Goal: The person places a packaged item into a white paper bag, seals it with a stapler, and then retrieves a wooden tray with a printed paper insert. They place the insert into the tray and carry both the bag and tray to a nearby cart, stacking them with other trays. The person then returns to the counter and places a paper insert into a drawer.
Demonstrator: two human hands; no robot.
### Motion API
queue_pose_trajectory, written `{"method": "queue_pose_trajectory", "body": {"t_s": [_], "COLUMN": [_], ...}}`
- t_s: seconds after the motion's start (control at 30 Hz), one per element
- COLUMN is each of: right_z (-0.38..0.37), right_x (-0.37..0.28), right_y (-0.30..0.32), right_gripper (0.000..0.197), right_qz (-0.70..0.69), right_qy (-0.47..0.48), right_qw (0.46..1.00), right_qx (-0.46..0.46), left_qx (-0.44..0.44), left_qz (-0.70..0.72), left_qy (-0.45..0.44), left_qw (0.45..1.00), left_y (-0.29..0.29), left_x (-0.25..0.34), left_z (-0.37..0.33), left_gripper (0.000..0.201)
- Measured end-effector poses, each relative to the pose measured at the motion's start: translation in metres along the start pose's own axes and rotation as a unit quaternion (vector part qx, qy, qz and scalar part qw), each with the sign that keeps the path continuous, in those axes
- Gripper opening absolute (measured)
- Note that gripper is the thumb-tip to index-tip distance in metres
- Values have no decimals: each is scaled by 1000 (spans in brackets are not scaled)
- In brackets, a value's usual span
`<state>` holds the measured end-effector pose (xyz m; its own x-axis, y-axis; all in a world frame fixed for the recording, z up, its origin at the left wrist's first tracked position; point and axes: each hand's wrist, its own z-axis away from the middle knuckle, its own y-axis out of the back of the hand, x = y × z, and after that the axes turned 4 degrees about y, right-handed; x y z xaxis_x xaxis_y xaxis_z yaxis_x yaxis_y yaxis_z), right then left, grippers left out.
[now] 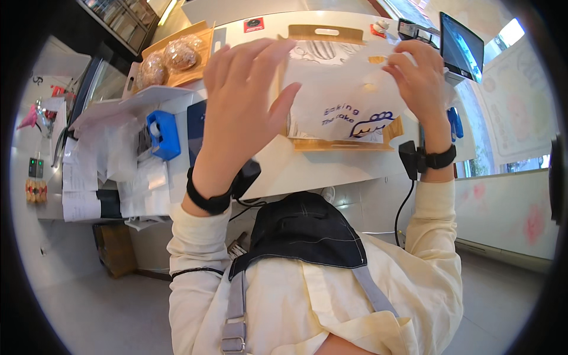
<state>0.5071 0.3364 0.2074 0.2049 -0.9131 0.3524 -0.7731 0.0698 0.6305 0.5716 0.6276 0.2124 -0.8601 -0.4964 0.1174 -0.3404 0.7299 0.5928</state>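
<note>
Dark apron fabric (305, 231) fills the near view, and above it a white paper bag (346, 97) is held over the white counter (307, 168). Its sides are gripped by the left hand (239, 106) and right hand (417, 77), fingers closed on the paper (apparently to steady it). Wrapped pastries (168, 59) and a blue tape dispenser (163, 135) are seen to the left.

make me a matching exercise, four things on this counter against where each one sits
Things:
1. white paper bag
2. blue tape dispenser
3. wrapped pastries
4. dark screen

Places:
A. far right end of the counter
B. left of the left hand, among loose papers
C. between both hands, right hand at its upper right edge
D. on a brown tray at the far left

Pairs: 1-C, 2-B, 3-D, 4-A
</note>
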Motion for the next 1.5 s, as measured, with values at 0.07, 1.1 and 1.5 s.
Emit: {"method": "queue_pose_trajectory", "body": {"t_s": [0.07, 1.1, 1.5], "right_z": [9, 391, 378], "right_x": [-16, -313, -253], "right_y": [2, -133, 107], "right_gripper": [20, 23, 31], "right_qz": [24, -651, -708], "right_qy": [-36, -746, -409], "right_qw": [999, 40, 367], "right_qx": [31, 133, -443], "left_qx": [1, -226, -365], "left_qz": [44, 311, 336], "left_qy": [48, 620, 562], "left_qw": [998, 684, 662], "left_y": [26, 22, 37], "left_x": [-7, 8, 80], "left_z": [28, 369, 389], "left_gripper": [32, 64, 49]}}
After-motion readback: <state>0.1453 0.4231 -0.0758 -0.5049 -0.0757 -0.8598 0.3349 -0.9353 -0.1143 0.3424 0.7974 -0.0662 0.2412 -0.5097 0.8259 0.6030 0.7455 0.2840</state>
